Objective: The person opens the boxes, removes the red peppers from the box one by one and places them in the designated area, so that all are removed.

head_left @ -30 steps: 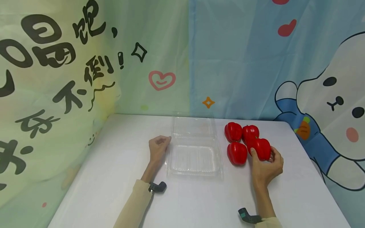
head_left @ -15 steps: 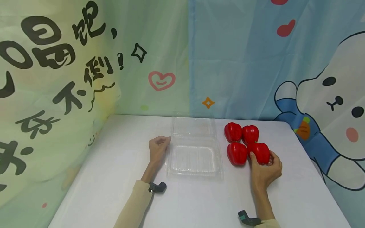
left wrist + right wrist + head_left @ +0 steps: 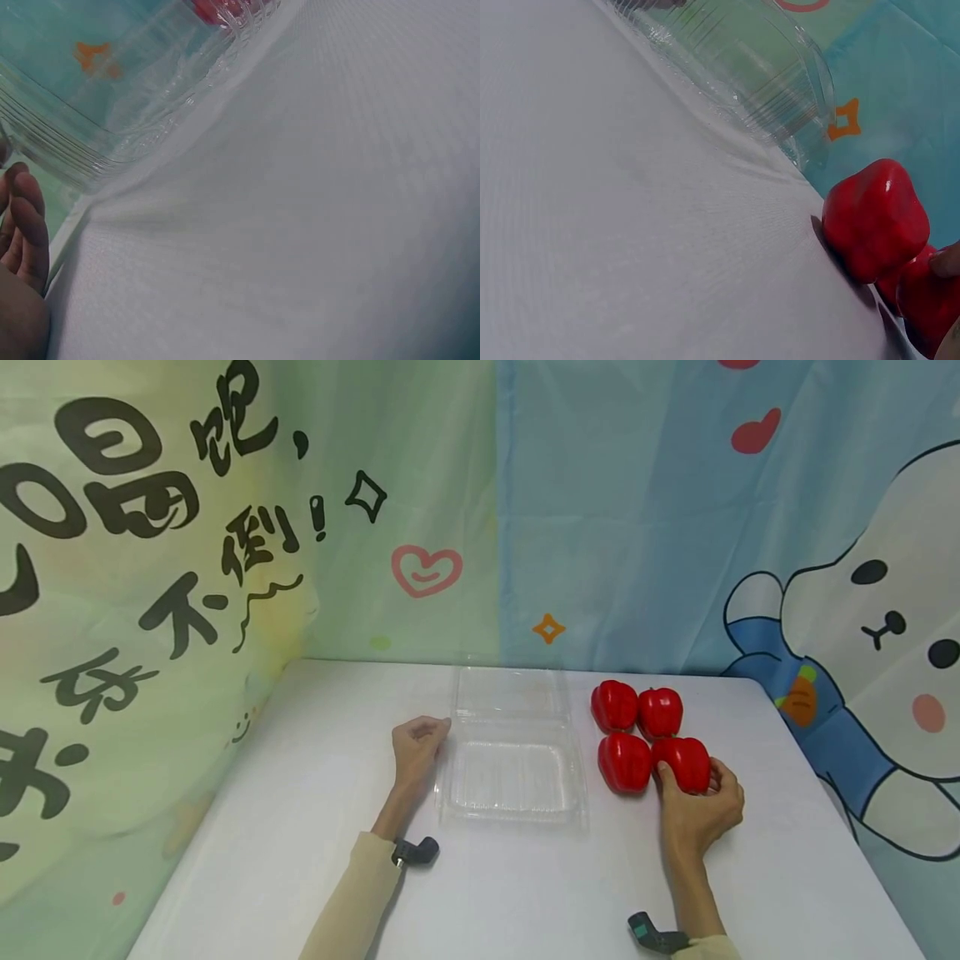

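Observation:
A clear plastic clamshell box [image 3: 510, 781] lies with its lid folded back at the middle of the table. At its left edge my left hand [image 3: 417, 756] pinches the rim between thumb and curled fingers; the left wrist view shows these fingers [image 3: 28, 214] by the ridged wall. My right hand [image 3: 699, 802] grips a red bell pepper [image 3: 682, 762], thumb on the left and fingers round the right side. That pepper is down beside another red bell pepper [image 3: 625, 763]. Behind them sit two more, a left pepper [image 3: 614, 706] and a right pepper [image 3: 660, 712].
The white table [image 3: 510, 893] ends at a printed cloth backdrop [image 3: 585, 527] along the back and left. The peppers stand close together to the right of the box. Each wrist wears a small dark camera, such as the left camera [image 3: 417, 852].
My right hand has lowered the bell pepper slightly toward the table's front, and it now sits level with the front left pepper. The left hand and the box have stayed still.

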### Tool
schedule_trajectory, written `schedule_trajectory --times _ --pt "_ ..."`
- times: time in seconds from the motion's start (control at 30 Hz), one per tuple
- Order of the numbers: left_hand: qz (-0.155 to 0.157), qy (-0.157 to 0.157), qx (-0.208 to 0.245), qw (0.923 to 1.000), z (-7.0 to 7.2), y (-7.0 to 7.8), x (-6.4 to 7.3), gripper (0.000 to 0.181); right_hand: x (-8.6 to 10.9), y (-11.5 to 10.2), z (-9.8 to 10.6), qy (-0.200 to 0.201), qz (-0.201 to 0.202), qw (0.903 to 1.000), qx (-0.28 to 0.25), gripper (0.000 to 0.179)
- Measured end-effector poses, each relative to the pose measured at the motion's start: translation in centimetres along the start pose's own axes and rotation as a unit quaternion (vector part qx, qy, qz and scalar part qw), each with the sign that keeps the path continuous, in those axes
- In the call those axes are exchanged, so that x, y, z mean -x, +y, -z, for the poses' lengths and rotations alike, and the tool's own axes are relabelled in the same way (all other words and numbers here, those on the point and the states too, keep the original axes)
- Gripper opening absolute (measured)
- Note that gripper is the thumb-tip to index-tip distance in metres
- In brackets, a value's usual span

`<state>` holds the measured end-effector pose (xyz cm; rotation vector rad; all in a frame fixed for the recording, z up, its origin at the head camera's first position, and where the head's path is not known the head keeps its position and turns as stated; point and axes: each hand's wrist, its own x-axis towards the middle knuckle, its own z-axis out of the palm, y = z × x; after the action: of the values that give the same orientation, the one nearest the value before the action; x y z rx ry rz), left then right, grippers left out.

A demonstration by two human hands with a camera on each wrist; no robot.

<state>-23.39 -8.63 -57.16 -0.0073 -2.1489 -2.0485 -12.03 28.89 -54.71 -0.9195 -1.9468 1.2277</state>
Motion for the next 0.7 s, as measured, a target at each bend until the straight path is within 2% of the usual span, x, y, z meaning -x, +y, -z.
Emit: schedule_trajectory --times 0.4,0.7 --pt "-0.012 0.001 -0.003 0.9999 0.02 -0.21 -0.01 0.019 0.29 0.34 -0.03 -0.002 -0.011 0.9999 0.006 0.078" --pt "-0.017 0.002 -0.005 0.9998 0.09 -0.17 -0.03 0.020 0.65 0.44 0.01 -0.009 -0.002 0.9998 0.018 0.082"
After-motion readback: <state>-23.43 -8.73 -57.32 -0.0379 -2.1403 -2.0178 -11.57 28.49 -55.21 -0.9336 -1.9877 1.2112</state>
